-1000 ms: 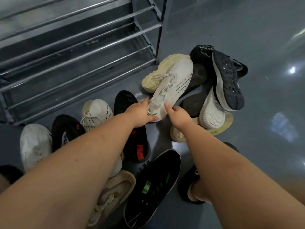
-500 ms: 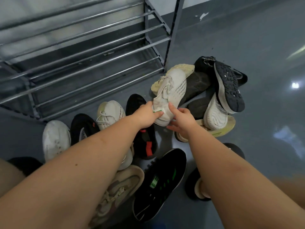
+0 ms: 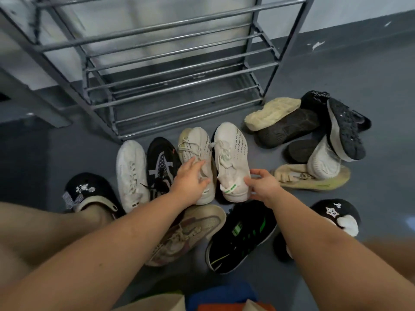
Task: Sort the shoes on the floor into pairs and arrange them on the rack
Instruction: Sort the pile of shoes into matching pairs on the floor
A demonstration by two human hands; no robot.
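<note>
Far left, a black clog (image 3: 89, 194) worn on a foot, then a white sneaker (image 3: 131, 173) lying toe toward the rack (image 3: 179, 70), touching a black sneaker with grey mesh (image 3: 161, 167) on its right. Left hand (image 3: 190, 180) rests palm down on the heel half of a cream knit sneaker (image 3: 195, 142), fingers spread flat and loosely open, not wrapped around it. Just beside, touching it, a matching cream knit sneaker with green heel tab (image 3: 231, 156), both toes pointing at the rack. Right hand (image 3: 262, 185) grips that second shoe's heel from the right side, thumb and fingers pinched on the collar edge. Below the hands, a beige-pink sneaker (image 3: 193, 230) and a black sneaker with green stripes (image 3: 242, 236). Right of the rack foot, a pile: pale yellow sole-up shoe (image 3: 271, 113), dark grey shoe (image 3: 289, 129), black shoe on edge showing its sole (image 3: 345, 129), white shoe (image 3: 323, 162) lying on a tan-yellow sneaker (image 3: 314, 178). Bottom right, another black clog (image 3: 334, 212). Rack shelves hold no shoes; all sit on the grey floor (image 3: 370, 75).
</note>
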